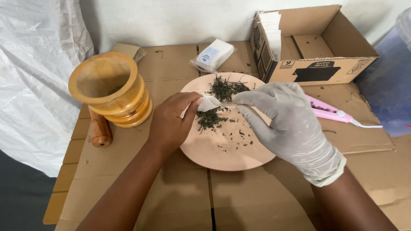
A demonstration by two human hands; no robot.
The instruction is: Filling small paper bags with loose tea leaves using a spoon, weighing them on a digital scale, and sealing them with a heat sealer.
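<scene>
While the small white pouch (209, 103) is pinched shut-fingered between the bare left hand (171, 124) and the gloved right hand (284, 122), it is kept directly over the pink plate (227, 154), so that dried herbs (212, 117) spilt are caught there. A wooden mortar (112, 87) stands left of the plate, clear of the hands.

A turned wooden mortar (112, 89) stood far left on the cardboard-covered tabletop (180, 196), its wooden pestle (99, 130) lying beside it. Far right sat an open cardboard box (317, 47), a pink corded tool (329, 112) nearer. A small white packet (212, 55) lay at the far middle.
</scene>
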